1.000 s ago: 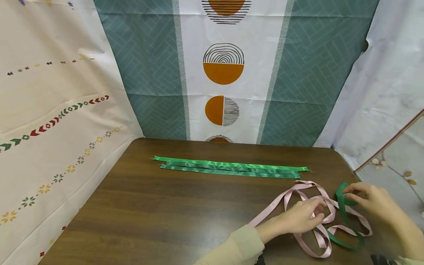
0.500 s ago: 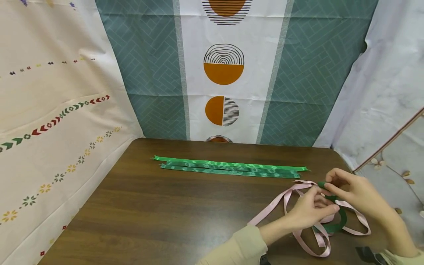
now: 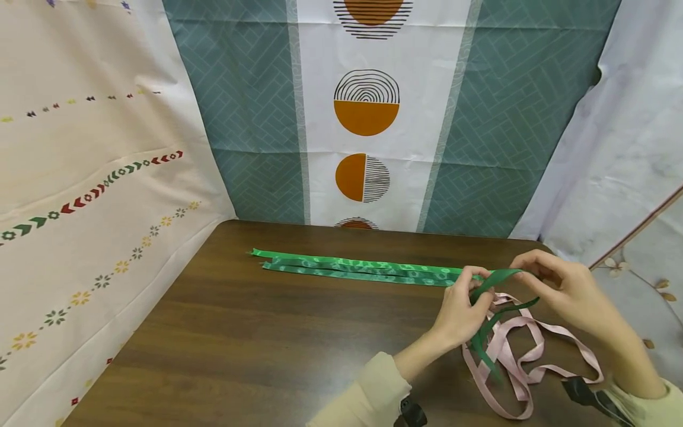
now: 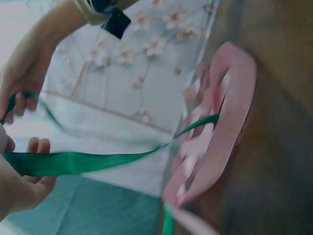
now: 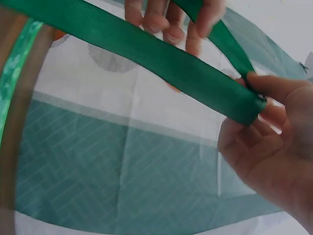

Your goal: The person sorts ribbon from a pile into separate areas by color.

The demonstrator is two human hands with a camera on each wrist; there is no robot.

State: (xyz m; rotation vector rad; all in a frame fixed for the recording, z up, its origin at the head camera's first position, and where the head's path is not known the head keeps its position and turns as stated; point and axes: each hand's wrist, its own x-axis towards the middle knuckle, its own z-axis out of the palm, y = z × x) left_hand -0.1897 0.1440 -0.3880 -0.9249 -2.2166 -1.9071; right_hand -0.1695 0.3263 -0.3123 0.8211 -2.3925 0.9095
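Note:
A dark green ribbon (image 3: 497, 280) is lifted off the table and spans the short gap between both hands. My right hand (image 3: 573, 296) pinches it near one end, and the right wrist view shows that ribbon end (image 5: 247, 110) between thumb and fingers. My left hand (image 3: 460, 311) pinches the same ribbon a little further along. Its loose length hangs down in front of a tangled pink ribbon (image 3: 573, 339) on the table. In the left wrist view the green strip (image 4: 88, 163) runs from the left hand (image 4: 29, 186) down into the pink loops (image 4: 237, 83).
A bright green ribbon (image 3: 331, 261) and darker green patterned ribbons (image 3: 341, 273) lie straight, side by side, across the back of the brown table (image 3: 267, 332). Fabric hangings (image 3: 480, 118) rise behind the table and at both sides.
Both hands have moved left and away from me, raising the green ribbon out of the pink tangle. The ribbon now stretches between them. The flat ribbons stay put.

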